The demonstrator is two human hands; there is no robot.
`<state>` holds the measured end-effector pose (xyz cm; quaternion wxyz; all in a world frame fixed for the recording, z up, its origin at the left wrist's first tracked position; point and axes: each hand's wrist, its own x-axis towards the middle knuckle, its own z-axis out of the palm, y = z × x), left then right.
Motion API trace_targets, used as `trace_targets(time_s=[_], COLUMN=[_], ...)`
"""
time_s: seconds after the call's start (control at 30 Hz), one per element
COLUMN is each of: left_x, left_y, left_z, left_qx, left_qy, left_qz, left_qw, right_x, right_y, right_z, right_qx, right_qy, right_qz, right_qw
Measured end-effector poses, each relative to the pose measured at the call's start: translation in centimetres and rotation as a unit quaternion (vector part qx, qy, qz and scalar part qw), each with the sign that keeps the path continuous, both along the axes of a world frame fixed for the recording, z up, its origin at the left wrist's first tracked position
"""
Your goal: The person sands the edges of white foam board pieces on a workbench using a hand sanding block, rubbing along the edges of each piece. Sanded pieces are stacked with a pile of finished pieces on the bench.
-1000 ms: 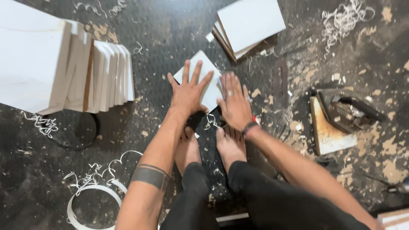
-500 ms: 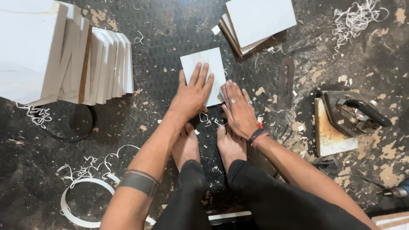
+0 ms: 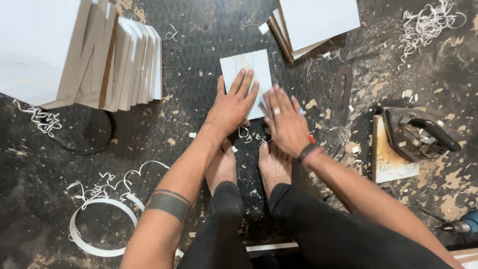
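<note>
Far left, a row of white boards (image 3: 107,60) stands on edge, leaning like books on the dark floor (image 3: 189,74). Below it, a loop of white edging strip (image 3: 99,224) curls among the shavings. Now the middle: the left hand (image 3: 230,107) lies flat, fingers spread, pressing on the small white square panel (image 3: 238,65), which sits on the floor just ahead of the bare feet (image 3: 249,167). No grip closed here, the palm is simply open and bearing down. Right beside it, the right hand (image 3: 286,124) is also open and flat, its fingertips at the panel's right edge, holding nothing. Behind, a stack of white panels (image 3: 316,22) lies well apart. To the right, a dark flat tool (image 3: 342,94), then a black trimmer (image 3: 418,134) resting on a scrap board.

The risk, as I judge it: the floor is gritty with chips, so the panel could skid under the palms or get scratched underneath, and its sharp edge sits close to fingertips and toes.
</note>
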<state>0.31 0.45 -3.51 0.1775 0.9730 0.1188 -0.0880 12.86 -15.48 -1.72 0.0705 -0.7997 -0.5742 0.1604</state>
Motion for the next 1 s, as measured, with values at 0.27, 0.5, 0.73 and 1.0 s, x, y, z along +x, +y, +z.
trace_targets(time_s=[0.27,0.5,0.73,1.0], left_x=[0.0,0.0,0.3,0.3], left_y=[0.4,-0.1,0.1,-0.4], left_z=[0.3,0.3,1.1,0.3], left_qx=[-0.019,-0.016,-0.045,-0.024], left_qy=[0.009,0.008,0.051,0.042], left_qz=[-0.001,0.016,0.024,0.027], left_qw=[1.000,1.000,0.997,0.998], right_x=[3.3,1.0,3.8,1.3], right_y=[5.2,2.7,6.6,3.6], right_z=[-0.2,2.1,1.1,2.5], right_qx=[0.062,-0.020,0.053,-0.006], right_qy=[0.018,0.002,-0.029,-0.025], right_qz=[-0.014,-0.018,-0.023,-0.007], right_qw=[0.998,1.000,0.998,1.000])
